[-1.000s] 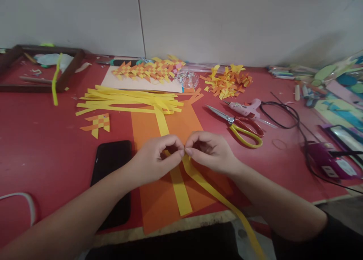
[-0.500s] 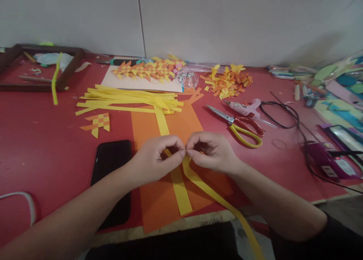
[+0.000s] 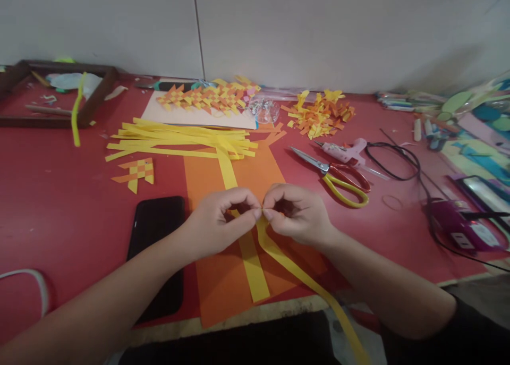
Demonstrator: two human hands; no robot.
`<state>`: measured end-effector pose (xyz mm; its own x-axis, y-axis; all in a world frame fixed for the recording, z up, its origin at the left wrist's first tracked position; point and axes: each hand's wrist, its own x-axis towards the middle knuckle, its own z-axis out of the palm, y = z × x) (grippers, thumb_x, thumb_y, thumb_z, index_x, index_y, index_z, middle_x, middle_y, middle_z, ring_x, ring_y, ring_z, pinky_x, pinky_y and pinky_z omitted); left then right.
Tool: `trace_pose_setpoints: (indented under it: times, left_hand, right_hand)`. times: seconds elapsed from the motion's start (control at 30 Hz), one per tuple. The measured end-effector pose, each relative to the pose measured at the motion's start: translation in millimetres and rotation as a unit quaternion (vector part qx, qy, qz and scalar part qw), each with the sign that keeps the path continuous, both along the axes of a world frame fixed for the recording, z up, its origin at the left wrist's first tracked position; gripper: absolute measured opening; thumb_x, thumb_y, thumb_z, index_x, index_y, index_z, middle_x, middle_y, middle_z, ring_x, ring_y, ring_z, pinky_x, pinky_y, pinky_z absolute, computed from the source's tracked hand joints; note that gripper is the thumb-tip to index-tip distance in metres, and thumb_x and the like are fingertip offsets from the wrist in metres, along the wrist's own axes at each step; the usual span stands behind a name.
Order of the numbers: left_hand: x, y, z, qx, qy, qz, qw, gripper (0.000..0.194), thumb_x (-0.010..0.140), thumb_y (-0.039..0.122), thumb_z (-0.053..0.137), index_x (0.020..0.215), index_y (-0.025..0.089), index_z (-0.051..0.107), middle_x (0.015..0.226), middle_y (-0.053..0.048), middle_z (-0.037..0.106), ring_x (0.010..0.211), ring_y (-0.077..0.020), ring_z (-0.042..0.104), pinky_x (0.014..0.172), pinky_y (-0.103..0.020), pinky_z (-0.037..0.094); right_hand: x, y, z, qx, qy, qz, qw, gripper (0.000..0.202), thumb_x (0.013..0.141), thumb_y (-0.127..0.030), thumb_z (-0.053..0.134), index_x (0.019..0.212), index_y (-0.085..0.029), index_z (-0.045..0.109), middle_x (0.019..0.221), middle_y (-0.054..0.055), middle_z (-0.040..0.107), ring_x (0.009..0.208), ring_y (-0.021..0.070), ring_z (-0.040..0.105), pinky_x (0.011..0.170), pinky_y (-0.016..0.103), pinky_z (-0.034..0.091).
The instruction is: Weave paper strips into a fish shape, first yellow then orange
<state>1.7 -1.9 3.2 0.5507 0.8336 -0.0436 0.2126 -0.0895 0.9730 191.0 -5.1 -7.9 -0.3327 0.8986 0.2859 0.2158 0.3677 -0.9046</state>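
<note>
Thumb and forefinger of my left hand (image 3: 225, 224) pinch one end of a long yellow paper strip (image 3: 297, 264). My right hand (image 3: 297, 213) pinches the same end, its fingertips meeting those of the left. From the pinch the strip curves down to the right, past the table edge. Under my hands lie orange paper sheets (image 3: 217, 280), with another yellow strip (image 3: 255, 269) flat across them. More yellow strips (image 3: 159, 139) are piled behind. A small woven yellow and orange fish (image 3: 140, 172) rests to the left.
A black phone (image 3: 157, 253) lies beside my left forearm. Scissors (image 3: 326, 171), a pink glue gun (image 3: 345, 151) and its cable are on the right. Behind are woven fish (image 3: 207, 99) and paper scraps (image 3: 319, 115); a brown frame (image 3: 105, 91) is at the far left.
Both hands keep their pinch near the same spot, with only a very slight shift of the fingers. The other objects stay where they were.
</note>
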Motion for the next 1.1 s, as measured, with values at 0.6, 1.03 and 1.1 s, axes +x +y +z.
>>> trace_pose_setpoints:
  times: [0.6,1.03,1.1]
  left_hand:
    - [0.0,0.3,-3.7,-0.037,-0.032,0.023,0.999,0.019,0.091,0.033,0.053,0.081,0.018,0.056,0.071,0.002,0.055,0.062,-0.0099,0.052,0.058,-0.022,0.044]
    - [-1.3,-1.1,-4.4,-0.038,-0.003,0.023,0.999,0.028,0.09,0.041,0.055,0.075,0.018,0.052,0.067,0.003,0.052,0.061,-0.0103,0.05,0.055,-0.022,0.041]
    - [-1.2,-0.1,-4.6,-0.037,-0.01,0.032,0.999,0.028,0.091,0.04,0.055,0.074,0.018,0.051,0.066,0.003,0.053,0.059,-0.0098,0.052,0.056,-0.022,0.042]
  right_hand:
    - [2.0,1.6,0.7,-0.02,0.019,0.018,0.999,0.011,0.08,-0.022,0.064,0.072,-0.018,0.058,0.061,-0.001,0.056,0.051,0.0086,0.048,0.046,0.021,0.039]
    - [0.4,2.4,2.0,-0.048,0.045,-0.035,0.997,0.018,0.08,-0.032,0.069,0.072,-0.018,0.06,0.063,0.0,0.059,0.055,0.0098,0.051,0.049,0.023,0.043]
    - [-0.6,3.4,2.0,-0.079,0.076,-0.036,0.993,0.02,0.079,-0.034,0.07,0.074,-0.018,0.06,0.061,-0.002,0.056,0.051,0.0081,0.048,0.045,0.022,0.04]
